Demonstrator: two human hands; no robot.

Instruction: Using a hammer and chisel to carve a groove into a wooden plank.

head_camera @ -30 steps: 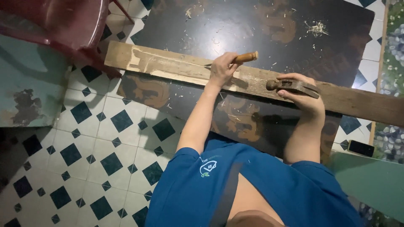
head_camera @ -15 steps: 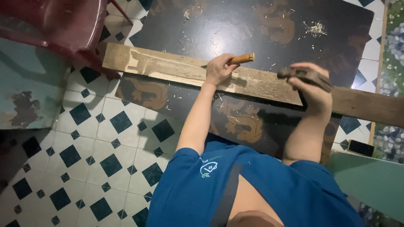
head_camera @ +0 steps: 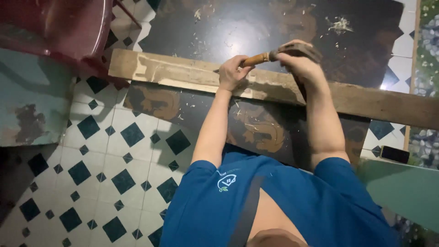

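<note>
chisel [head_camera: 256, 59] blade is hidden under the fingers of the left hand [head_camera: 232, 73]; only the wooden handle shows, projecting from that fist toward the right hand [head_camera: 299, 61]. the left fingers are clenched around the chisel, with the tool lying across the top of the long wooden plank [head_camera: 183, 73]. the right fingers are wrapped tight around a dark mallet [head_camera: 297, 48], whose head meets the butt end of the chisel handle; how much of the mallet lies inside the grip cannot be made out. the plank runs left and right beneath both sets of fingers and rests on a dark table top [head_camera: 256, 23] strewn with pale wood chips [head_camera: 340, 25] beyond the fingertips. the plank's right end is cut off by the frame edge. a red plastic chair [head_camera: 59, 27] sits well to the left of the left fingers, partly out of view. black-and-white tiled floor [head_camera: 100, 155] lies below the wrists. no container is in view.
</note>
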